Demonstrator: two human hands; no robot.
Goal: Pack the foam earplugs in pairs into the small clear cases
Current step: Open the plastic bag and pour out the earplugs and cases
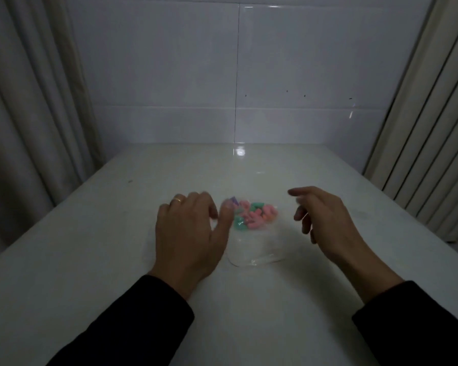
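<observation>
Packing has not begun — both hands, left hand (188, 233) and right hand (325, 220), hover with fingers loosely spread beside the earplugs (257, 215); next, pinch out one pair.

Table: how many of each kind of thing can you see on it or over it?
Hands: 2 (left hand, right hand)
Bag: 1
Earplug pile: 1, plugs too blurry to count
Total: 4
</observation>
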